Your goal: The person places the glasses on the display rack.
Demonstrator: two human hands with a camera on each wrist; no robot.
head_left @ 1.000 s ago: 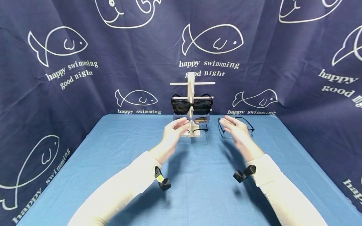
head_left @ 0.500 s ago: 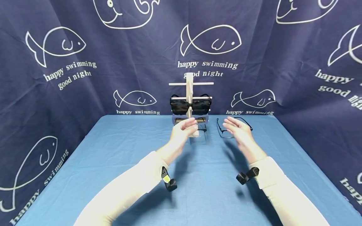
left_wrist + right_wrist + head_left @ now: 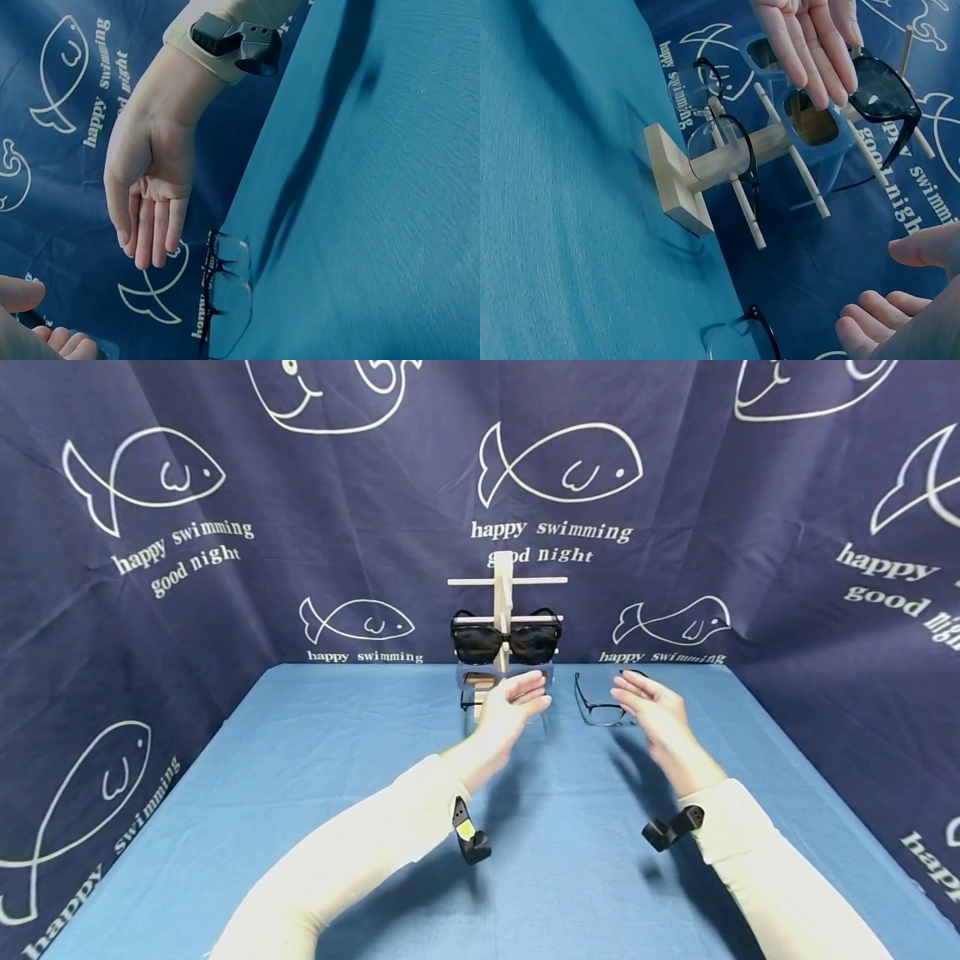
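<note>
My left hand (image 3: 508, 714) is raised in front of the lower part of a wooden eyewear stand (image 3: 503, 566), fingers extended and nothing held. Black sunglasses (image 3: 534, 645) hang on the stand, with blue-framed sunglasses (image 3: 838, 144) below them. Lowest is a pair of eyeglasses (image 3: 748, 142) with clear lenses, partly hidden behind the left hand in the head view. To the right, my right hand (image 3: 663, 718) holds nothing, its fingers loosely straight. It overlaps black-rimmed eyeglasses (image 3: 592, 705) that lie on the table, also seen in the left wrist view.
A blue cloth (image 3: 360, 727) covers the table. Dark blue curtains (image 3: 375, 510) with white fish drawings stand behind and at both sides. The stand's top peg (image 3: 540, 581) carries no eyewear. Each wrist wears a small black camera (image 3: 472, 842).
Both hands have shifted to the right. The left hand has crossed in front of the stand, and the right hand now covers the right part of the eyeglasses on the table. The eyewear stays put.
</note>
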